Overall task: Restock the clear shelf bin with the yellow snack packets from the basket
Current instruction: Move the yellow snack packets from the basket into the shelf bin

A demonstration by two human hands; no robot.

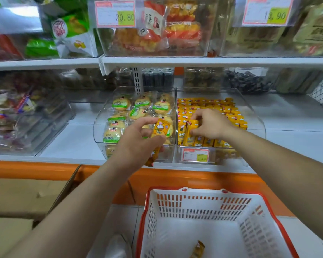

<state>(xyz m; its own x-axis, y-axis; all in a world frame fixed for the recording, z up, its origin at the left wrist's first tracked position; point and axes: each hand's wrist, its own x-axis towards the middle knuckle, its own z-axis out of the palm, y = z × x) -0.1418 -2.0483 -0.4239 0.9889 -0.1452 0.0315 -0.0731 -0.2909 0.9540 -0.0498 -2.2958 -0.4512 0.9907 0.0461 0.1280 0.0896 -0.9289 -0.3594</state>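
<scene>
You are standing over one white basket (pixel 199 203), where a single loose packet (pixel 198 249) is lying on the floor. Two clear bins are sitting side by side on the shelf. The cake bin (pixel 99 123) is on the left, and the clear shelf bin (pixel 254 120) is holding rows of yellow snack packets (pixel 222 110), too many to count. Your left hand (pixel 138 144) is gripping at least two held packets (pixel 160 128) before the cake bin. Your right hand (pixel 211 124) is pinching one upright packet (pixel 191 127) inside the shelf bin's front row.

Clear bin (pixel 256 116) packed with yellow packets (pixel 213 107), one packet (pixel 198 249) lying in basket (pixel 194 207)
</scene>
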